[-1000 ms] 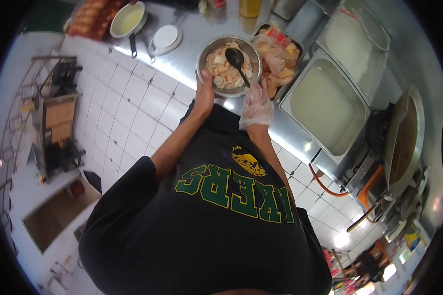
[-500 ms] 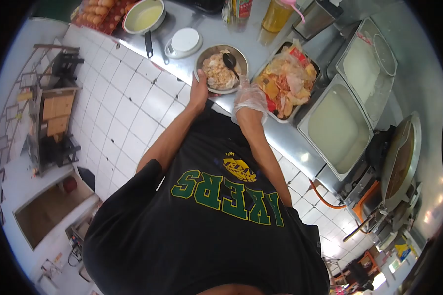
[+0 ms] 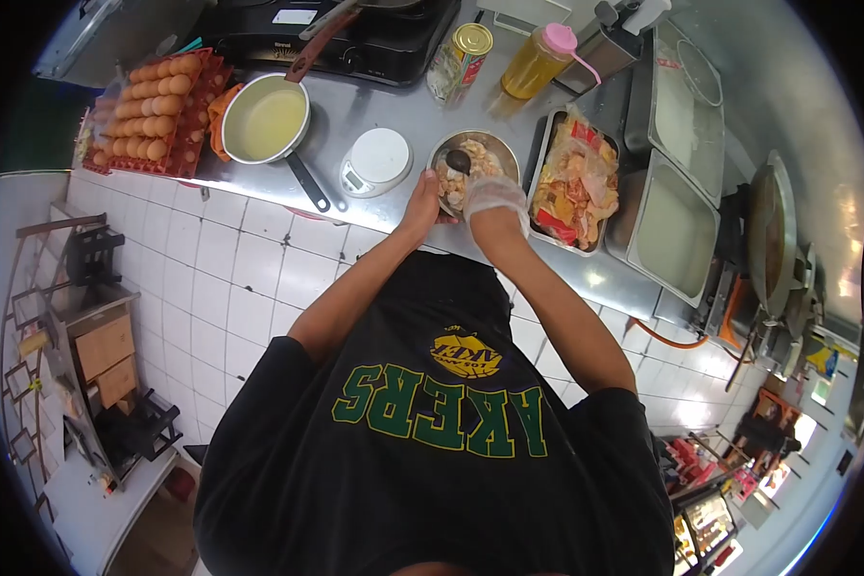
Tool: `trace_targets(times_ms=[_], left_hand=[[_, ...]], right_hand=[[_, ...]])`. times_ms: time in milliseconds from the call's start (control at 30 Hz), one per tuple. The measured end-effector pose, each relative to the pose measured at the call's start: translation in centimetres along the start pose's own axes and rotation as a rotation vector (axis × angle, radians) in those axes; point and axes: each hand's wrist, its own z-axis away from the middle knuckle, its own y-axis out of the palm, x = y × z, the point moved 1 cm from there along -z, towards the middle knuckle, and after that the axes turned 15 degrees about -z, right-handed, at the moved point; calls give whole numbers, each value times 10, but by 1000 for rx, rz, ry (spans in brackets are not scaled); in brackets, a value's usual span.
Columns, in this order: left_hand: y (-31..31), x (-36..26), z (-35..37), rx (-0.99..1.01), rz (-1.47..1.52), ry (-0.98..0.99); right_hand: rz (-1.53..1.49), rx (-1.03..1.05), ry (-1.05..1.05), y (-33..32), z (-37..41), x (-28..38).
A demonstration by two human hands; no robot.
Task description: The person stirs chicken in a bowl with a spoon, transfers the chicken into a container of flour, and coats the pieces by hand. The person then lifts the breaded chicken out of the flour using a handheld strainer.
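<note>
The metal bowl (image 3: 510, 161) was positioned at the near edge of the counter (image 3: 424, 117), between the white scale (image 3: 379, 158) and the meat tray (image 3: 548, 134). The left hand (image 3: 422, 204) had its grip clamped on the bowl's left side. The gloved right hand (image 3: 499, 200), fingers partly hidden, had its grip closed around the black spoon (image 3: 458, 161).

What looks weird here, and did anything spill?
Your right hand wears a thin plastic glove, but your left hand is bare, so they look mismatched. I see no spill around the metal bowl.
</note>
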Motion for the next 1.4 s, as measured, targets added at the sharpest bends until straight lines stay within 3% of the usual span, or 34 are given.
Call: trace_targets(times_ms=[167,300,567,633,800,867,933,967,1100,1167,1267,1300,1400], left_hand=[[0,5,-3,-1,32,-8],[-14,6,-12,-214,-115,121],[-28,-3,-11,-2,-124,119],[-27,-9,-7,59,-79,67],[-14,2,-5,195,-77,-9],[-1,2,6,209,-203,-24],[6,3,10,224,-209,-39],[7,2,10,243,-197,-39],[12,9,8,257,-126,-48],[18,11,10,267,-116,-8],[26,17,13,270,-131,-10],[26,19,14,264,-161,-51],[15,1,15,307,-324,-99]], right_hand=[[140,113,-61,-17,44,7],[106,194,-23,-27,62,21],[-93,192,-38,-12,19,39],[-154,270,181,-4,-4,30],[-190,304,105,-7,-25,-53],[-185,338,64,-21,-28,-62],[-156,212,160,-62,-20,-45],[-189,100,113,-55,-21,-41],[-83,155,-88,15,-21,-13],[-258,294,273,2,-14,12],[-68,243,100,-27,16,13],[34,319,19,-46,23,9],[25,265,151,-82,26,-5]])
